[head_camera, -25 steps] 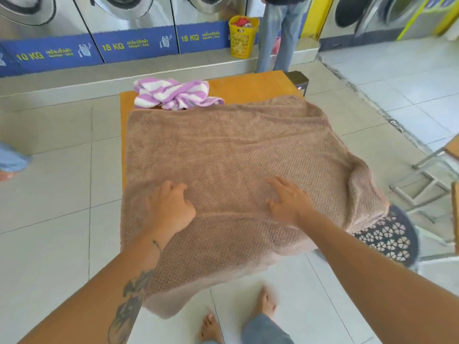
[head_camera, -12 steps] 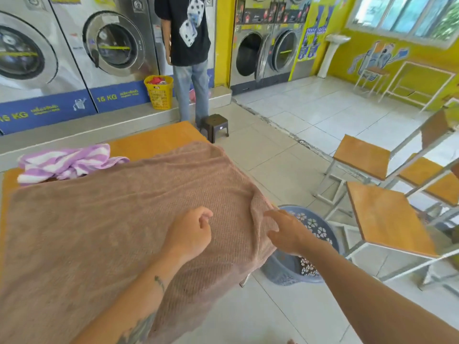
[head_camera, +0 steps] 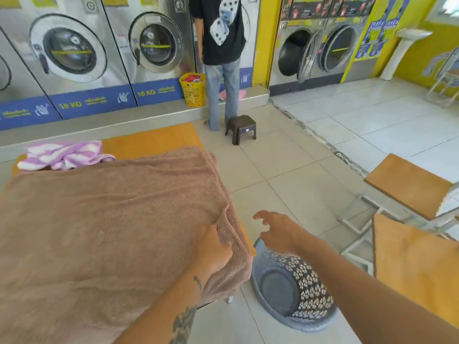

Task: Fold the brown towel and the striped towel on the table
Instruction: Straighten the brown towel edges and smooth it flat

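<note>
The brown towel (head_camera: 104, 219) lies spread over most of the orange table (head_camera: 154, 142), and its right edge hangs over the side. My left hand (head_camera: 213, 252) grips that right edge, with a fold of towel draped over its fingers. My right hand (head_camera: 278, 230) hovers in the air to the right of the table, fingers spread and holding nothing. The purple-and-white striped towel (head_camera: 64, 155) sits crumpled at the table's far left corner.
A grey laundry basket (head_camera: 293, 286) lies on the floor just right of the table, under my right arm. Folding chairs with orange seats (head_camera: 407, 184) stand at the right. A person (head_camera: 221, 60), a small brown stool (head_camera: 241, 127) and a yellow basket (head_camera: 193, 89) are by the washing machines.
My left hand slid to the towel's right edge and took hold of it. My right hand came off the towel and now hovers open beyond the table. My view swung right.
</note>
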The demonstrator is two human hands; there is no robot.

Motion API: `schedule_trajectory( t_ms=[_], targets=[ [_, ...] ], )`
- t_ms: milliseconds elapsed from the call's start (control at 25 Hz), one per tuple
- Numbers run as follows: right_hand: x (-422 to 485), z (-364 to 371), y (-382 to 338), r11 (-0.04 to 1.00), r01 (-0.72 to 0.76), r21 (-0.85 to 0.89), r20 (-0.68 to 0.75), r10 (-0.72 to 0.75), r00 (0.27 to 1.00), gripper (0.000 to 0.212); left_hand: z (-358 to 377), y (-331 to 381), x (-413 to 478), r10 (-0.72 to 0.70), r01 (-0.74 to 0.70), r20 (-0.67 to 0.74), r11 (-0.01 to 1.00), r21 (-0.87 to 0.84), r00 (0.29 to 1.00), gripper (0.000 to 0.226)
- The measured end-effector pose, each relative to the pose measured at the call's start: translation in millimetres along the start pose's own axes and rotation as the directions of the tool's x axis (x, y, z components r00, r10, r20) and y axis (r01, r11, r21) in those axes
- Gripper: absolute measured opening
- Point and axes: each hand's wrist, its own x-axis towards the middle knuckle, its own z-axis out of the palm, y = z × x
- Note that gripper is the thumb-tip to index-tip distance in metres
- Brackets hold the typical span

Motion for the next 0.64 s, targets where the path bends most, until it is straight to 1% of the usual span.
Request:
schedule_trajectory(
  t_ms=[40,120,160,240,320,400,440,520,640],
  targets=[
    [7,-5,3,1.000,0.017,0.000,0.009,-0.017,1.000,0.055,4,5,5,0.006,-0.006,0.011,1.000,0.028,1.000,0.046],
    [22,-12,7,0.999,0.046,0.001,0.031,-0.046,0.998,0.054,9,16,14,0.018,-0.018,0.015,0.998,0.055,1.000,0.020],
    [30,-14,9,0.998,0.056,-0.002,0.046,-0.056,0.997,0.053,12,19,22,0.015,-0.016,0.010,0.997,0.070,1.000,0.020],
    [49,-19,14,0.998,0.067,-0.005,0.078,-0.067,0.995,0.054,17,24,41,-0.010,0.014,-0.036,0.996,0.089,0.999,0.026],
    [70,-22,19,0.995,0.093,-0.026,0.088,-0.090,0.992,0.056,25,32,56,-0.070,0.077,-0.076,0.992,0.100,0.995,0.035],
    [89,-26,22,0.990,0.122,-0.077,0.094,-0.115,0.989,0.059,37,40,68,-0.137,0.148,-0.070,0.969,0.197,0.988,0.057],
    [97,-27,22,0.983,0.144,-0.113,0.105,-0.132,0.986,0.060,43,46,70,-0.174,0.190,-0.080,0.946,0.264,0.981,0.064],
    [115,-29,22,0.966,0.194,-0.173,0.132,-0.172,0.976,0.064,54,51,75,-0.211,0.243,-0.126,0.905,0.349,0.969,0.063],
    [154,-35,21,0.924,0.285,-0.254,0.177,-0.246,0.953,0.072,58,56,82,-0.268,0.307,-0.156,0.881,0.361,0.951,0.060]
  ],
)
